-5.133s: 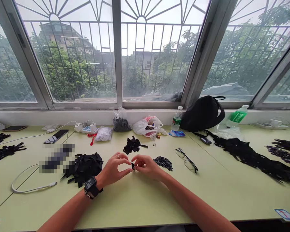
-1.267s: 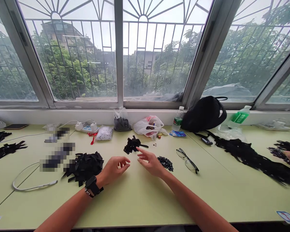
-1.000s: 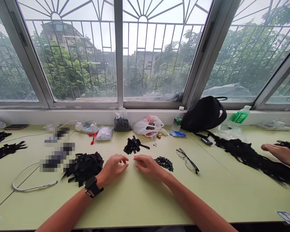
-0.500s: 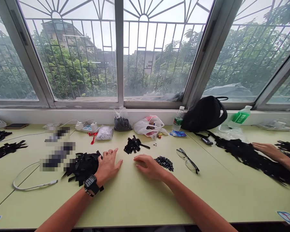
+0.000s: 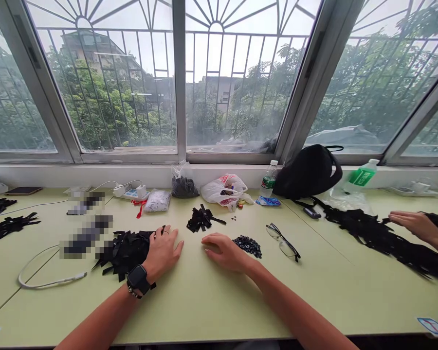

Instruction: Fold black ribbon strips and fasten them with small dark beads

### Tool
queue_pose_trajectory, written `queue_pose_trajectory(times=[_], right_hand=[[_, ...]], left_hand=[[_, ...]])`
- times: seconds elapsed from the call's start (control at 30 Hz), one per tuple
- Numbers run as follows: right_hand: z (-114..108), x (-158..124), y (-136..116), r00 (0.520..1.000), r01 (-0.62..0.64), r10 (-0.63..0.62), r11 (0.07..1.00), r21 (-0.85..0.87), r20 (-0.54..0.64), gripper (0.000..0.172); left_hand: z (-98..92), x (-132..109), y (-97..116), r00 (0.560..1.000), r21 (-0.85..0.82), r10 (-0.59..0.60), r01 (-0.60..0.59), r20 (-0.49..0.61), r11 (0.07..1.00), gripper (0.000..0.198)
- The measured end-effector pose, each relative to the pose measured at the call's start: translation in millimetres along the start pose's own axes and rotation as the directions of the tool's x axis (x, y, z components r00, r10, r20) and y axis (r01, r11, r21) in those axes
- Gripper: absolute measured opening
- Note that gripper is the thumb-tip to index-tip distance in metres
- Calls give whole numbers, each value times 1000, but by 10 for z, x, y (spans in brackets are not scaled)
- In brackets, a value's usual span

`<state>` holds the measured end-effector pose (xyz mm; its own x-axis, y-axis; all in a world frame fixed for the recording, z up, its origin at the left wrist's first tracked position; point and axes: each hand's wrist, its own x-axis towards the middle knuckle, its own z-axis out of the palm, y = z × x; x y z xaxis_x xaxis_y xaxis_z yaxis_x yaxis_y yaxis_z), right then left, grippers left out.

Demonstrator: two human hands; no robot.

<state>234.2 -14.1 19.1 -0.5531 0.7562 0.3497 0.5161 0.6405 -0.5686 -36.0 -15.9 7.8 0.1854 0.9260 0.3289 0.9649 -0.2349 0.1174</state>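
Observation:
My left hand (image 5: 164, 252) lies palm down at the right edge of a pile of short black fabric strips (image 5: 126, 253), its fingers loosely spread. On the table to its right rests my right hand (image 5: 224, 252), with the fingers loosely stretched toward the left and the thumb a little apart. Nothing shows in either hand. Just right of my right hand is a heap of small, shiny black button-like pieces (image 5: 248, 246). Beyond both hands sits a smaller pile of black strips (image 5: 203, 218).
Eyeglasses (image 5: 283, 242) lie to the right. Along the window stand a water bottle (image 5: 269, 179), a white plastic bag (image 5: 223, 189), a black bag (image 5: 308, 172) and a power strip (image 5: 129, 192). A co-worker's hand (image 5: 414, 224) touches long black material (image 5: 379, 238). A white cable (image 5: 51, 283) curves at left.
My left hand's fingers have drawn slightly closer together, and its watch screen has gone dark. My right hand stays put. The co-worker's hand has shifted a little to the right.

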Motion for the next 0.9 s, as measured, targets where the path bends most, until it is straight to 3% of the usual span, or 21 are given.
queue_pose_trajectory(times=[0.13,0.43,0.57,0.7,0.9], right_hand=[[-2,-3,9,1000,3,-3,1000,-5,10,30],[6,1,20,1000,21,-21,1000,-5,10,29],[2,6,10,999,28,-28,1000,-4,22,29],[-8,8,-15,999,34,-34,999,5,32,27],[-13,6,-23,999,33,-33,999,15,43,25]], left_hand=[[-16,-4,0,998,72,-59,58,21,996,56],[-158,28,26,989,185,-125,109,80,977,70],[-195,18,28,989,265,-140,122,51,956,77],[-225,-2,25,989,316,-148,138,8,939,71],[-248,-17,23,988,292,-151,135,31,947,63]])
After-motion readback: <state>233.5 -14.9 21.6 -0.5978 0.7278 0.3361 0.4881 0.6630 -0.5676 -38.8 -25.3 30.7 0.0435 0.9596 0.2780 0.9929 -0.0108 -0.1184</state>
